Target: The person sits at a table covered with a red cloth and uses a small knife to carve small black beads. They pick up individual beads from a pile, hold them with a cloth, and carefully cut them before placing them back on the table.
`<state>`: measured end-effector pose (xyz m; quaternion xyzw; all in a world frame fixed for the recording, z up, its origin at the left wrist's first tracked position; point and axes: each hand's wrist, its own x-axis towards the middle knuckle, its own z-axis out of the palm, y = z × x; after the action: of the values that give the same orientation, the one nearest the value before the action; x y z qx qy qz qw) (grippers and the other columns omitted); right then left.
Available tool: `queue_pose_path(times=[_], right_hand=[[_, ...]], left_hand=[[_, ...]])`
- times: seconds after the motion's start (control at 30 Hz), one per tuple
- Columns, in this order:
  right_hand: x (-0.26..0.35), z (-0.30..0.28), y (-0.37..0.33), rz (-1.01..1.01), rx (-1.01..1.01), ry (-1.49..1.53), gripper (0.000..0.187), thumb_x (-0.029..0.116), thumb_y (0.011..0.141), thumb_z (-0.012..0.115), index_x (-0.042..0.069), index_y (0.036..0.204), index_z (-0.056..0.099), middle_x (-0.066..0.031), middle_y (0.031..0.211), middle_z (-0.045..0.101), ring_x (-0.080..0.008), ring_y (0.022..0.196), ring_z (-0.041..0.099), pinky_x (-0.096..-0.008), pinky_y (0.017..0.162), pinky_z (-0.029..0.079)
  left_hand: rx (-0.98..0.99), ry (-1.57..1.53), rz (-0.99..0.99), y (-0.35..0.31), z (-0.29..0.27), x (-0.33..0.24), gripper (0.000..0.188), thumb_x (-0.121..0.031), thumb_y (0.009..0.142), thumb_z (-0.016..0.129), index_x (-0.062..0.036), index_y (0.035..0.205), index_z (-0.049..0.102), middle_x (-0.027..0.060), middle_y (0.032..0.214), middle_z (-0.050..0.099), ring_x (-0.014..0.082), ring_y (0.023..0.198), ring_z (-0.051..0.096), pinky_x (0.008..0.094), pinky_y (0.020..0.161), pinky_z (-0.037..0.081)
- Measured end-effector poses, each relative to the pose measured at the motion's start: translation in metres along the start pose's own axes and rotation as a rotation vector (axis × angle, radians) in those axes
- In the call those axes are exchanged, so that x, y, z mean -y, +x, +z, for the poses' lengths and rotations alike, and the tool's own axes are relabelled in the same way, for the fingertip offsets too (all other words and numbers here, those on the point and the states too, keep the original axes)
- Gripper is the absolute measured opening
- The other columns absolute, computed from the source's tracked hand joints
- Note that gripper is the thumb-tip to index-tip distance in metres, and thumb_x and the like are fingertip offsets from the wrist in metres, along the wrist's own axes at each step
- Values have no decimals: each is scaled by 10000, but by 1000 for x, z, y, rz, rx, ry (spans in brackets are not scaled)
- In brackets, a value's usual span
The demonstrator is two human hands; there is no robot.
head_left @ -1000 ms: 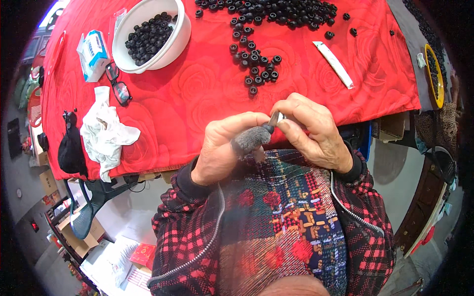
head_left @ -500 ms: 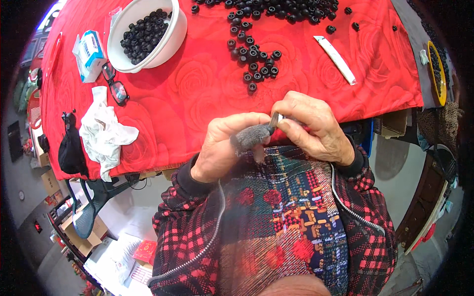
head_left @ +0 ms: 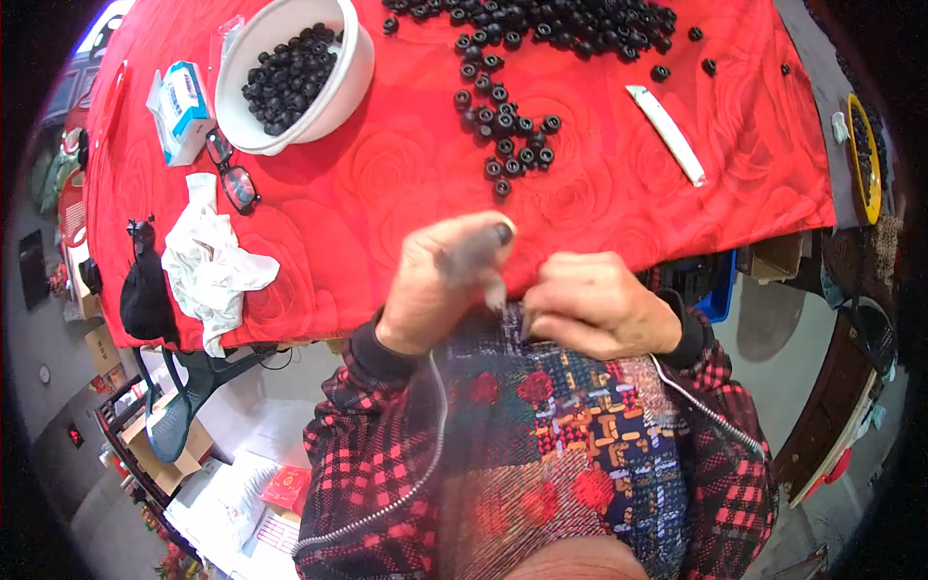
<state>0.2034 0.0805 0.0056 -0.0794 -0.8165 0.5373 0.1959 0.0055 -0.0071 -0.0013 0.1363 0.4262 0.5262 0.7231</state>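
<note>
Between the fingertips of my left hand (head_left: pixel 418 290) is a small black round part (head_left: pixel 503 233), held up over the table's front edge. A fuzzy grey cover (head_left: pixel 470 257) wraps a digit of that hand, and a paler wrapped fingertip shows below it. My right hand (head_left: pixel 601 307) is closed just to the right and lower, apart from the part, its fingers curled; what it grips is hidden. Many like black parts (head_left: pixel 505 124) lie loose beyond my hands, trailing from a larger heap (head_left: pixel 590 24) at the far edge.
On the red tablecloth (head_left: pixel 387 174), a white bowl (head_left: pixel 356 97) holds more black parts. Glasses (head_left: pixel 235 184), a blue-white box (head_left: pixel 184 111), a white cloth (head_left: pixel 215 261) and a black pouch (head_left: pixel 147 295) lie left. A white packet (head_left: pixel 667 135) and yellow basin (head_left: pixel 871 198) are right.
My right hand has moved down and away from the black part, where it had held a small metal blade against it. My left hand has tilted the part upward.
</note>
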Motion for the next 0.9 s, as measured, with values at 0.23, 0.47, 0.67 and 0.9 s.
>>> queue_pose_path(times=[0.23, 0.47, 0.67, 0.9], right_hand=[[4, -16, 13, 258, -296, 110, 206, 145, 862, 619, -5, 998, 581, -31, 819, 514, -109, 697, 479, -239, 626, 369], [11, 0, 27, 316, -347, 232, 208, 110, 829, 691, 12, 991, 605, -34, 819, 566, -89, 728, 524, -250, 627, 419], [11, 6, 32, 278, -408, 166, 188, 79, 797, 715, 18, 951, 625, -48, 770, 600, -114, 685, 565, -265, 596, 437], [8, -9, 32, -165, -204, -65, 267, 71, 712, 763, 8, 943, 645, -74, 671, 565, -201, 568, 535, -320, 501, 404]], left_hand=[[46, -62, 73, 1, 6, 1, 238, -88, 873, 635, 13, 1088, 616, 70, 909, 630, 137, 699, 620, 242, 579, 518], [-123, 693, 735, 1, 11, 5, 196, 10, 823, 670, -4, 1019, 676, 57, 955, 665, 149, 815, 644, 247, 652, 527], [-104, 415, 575, -8, 17, 1, 237, 46, 813, 663, 13, 1047, 640, 88, 963, 662, 165, 814, 645, 285, 676, 540], [208, 93, -79, -10, 4, -9, 200, 107, 831, 581, 17, 1005, 622, 17, 804, 626, 62, 694, 596, 214, 585, 503]])
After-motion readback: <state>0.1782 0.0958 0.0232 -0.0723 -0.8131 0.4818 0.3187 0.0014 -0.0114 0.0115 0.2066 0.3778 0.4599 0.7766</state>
